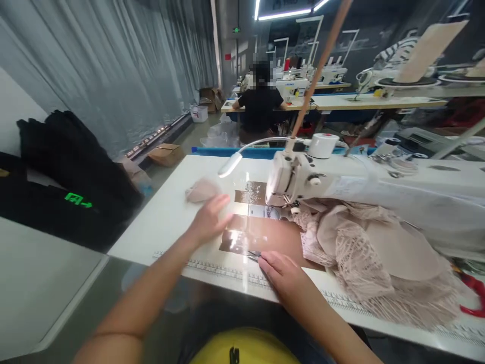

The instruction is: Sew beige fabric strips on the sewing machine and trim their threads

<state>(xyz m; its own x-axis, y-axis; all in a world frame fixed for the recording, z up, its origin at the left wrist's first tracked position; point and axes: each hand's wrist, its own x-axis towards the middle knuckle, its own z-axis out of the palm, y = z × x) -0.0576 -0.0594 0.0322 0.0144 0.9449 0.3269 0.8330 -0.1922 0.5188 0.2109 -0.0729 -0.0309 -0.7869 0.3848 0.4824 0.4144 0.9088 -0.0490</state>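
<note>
My left hand [210, 220] is over the left part of the sewing table, somewhat blurred, with its fingers stretched out and nothing visible in it. Just beyond its fingertips is a blurred beige fabric piece [203, 191]; whether they touch is unclear. My right hand [279, 269] is closed on small dark thread snips [253, 254] near the table's front edge, their points facing left. The fingers hide the handles. Right of the sewing machine's needle area, a heap of beige lace and smooth fabric [394, 250] lies beneath the machine arm [356, 177].
A printed ruler strip [227, 273] runs along the table's front edge. A lamp [230, 165] hangs over the table beside the machine head [282, 179]. Something red [473, 293] lies at far right. Ahead, a person in black [261, 108] sits at another machine.
</note>
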